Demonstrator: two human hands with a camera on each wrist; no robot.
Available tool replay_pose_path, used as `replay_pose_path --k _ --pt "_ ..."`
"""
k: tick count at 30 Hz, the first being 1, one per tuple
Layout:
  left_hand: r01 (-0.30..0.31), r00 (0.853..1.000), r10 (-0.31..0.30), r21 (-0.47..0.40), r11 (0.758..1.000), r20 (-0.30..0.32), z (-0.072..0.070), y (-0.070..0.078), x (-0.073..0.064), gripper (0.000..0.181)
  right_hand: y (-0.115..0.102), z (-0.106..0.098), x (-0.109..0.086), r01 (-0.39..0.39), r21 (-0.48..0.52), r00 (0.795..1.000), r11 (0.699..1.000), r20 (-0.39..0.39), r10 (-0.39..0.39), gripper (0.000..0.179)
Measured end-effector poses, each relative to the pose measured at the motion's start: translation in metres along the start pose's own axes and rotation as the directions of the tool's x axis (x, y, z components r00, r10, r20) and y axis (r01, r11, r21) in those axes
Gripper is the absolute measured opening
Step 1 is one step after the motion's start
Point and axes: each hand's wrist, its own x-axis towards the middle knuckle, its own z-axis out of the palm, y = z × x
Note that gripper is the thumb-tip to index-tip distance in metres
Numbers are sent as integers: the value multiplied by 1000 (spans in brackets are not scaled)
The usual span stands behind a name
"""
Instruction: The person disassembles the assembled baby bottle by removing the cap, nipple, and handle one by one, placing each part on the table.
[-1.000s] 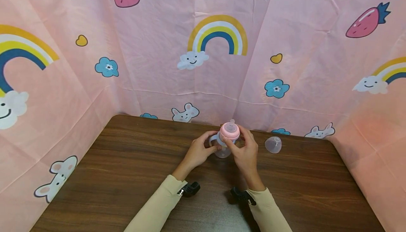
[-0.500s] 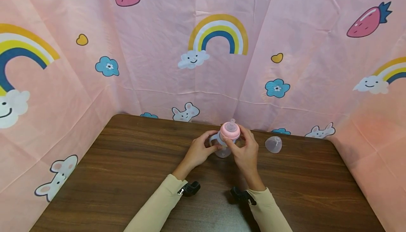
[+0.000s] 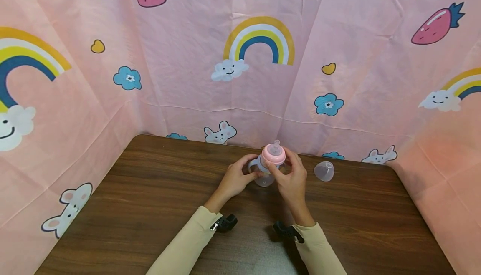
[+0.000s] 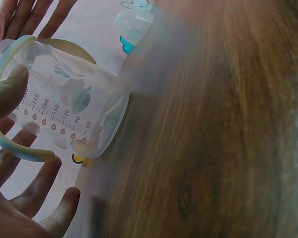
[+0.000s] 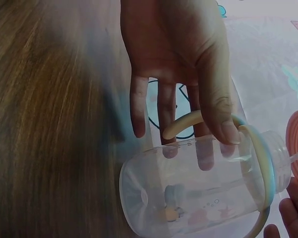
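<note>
A clear baby bottle [image 3: 264,180] stands upright on the table, with a pale two-handled ring [image 5: 263,171] around its upper part. My left hand [image 3: 235,179] grips the bottle, its thumb [image 4: 10,91] on the near side and fingers beyond the handle. My right hand [image 3: 294,180] holds the pink screw collar [image 3: 274,154] with the clear teat [image 3: 277,142] in it, thumb in front and fingers behind. In the right wrist view the collar sits apart from the bottle's neck [image 5: 277,156], a thin pale tube showing between them.
A clear dome cap [image 3: 324,171] lies on the brown wooden table [image 3: 169,191], right of my right hand. Behind and at both sides hangs a pink printed cloth [image 3: 188,79]. Black wrist devices [image 3: 226,224] sit at both cuffs.
The pink collar and teat have shifted slightly right and up along with the right hand's fingers. The left hand and the bottle stay in place.
</note>
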Motion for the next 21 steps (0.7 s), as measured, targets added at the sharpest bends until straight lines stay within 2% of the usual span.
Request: replay_pose_path --k 21 --pt "-15 1000 15 8 1000 2 -1 1 0 54 -2 -1 1 3 20 1000 1000 -22 -3 56"
